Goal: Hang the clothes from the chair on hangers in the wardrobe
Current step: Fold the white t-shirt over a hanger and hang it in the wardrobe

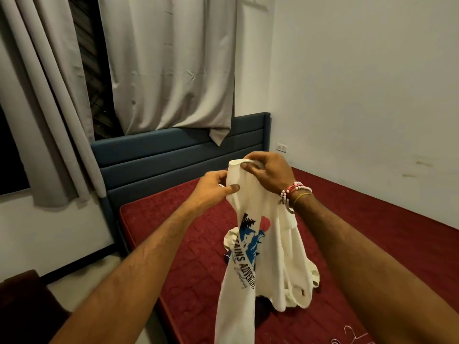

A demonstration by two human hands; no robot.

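Left hand [213,188] pinches the white T-shirt [238,306] just under its top edge, right hand [269,173] grips that edge; I see both arms outstretched above the bed [173,219], shirt hanging onto it.

Mattress [372,234] open at right (wire hangers [347,336] at near edge); hanging shirt [239,289] and clothes heap [296,294] block the middle.
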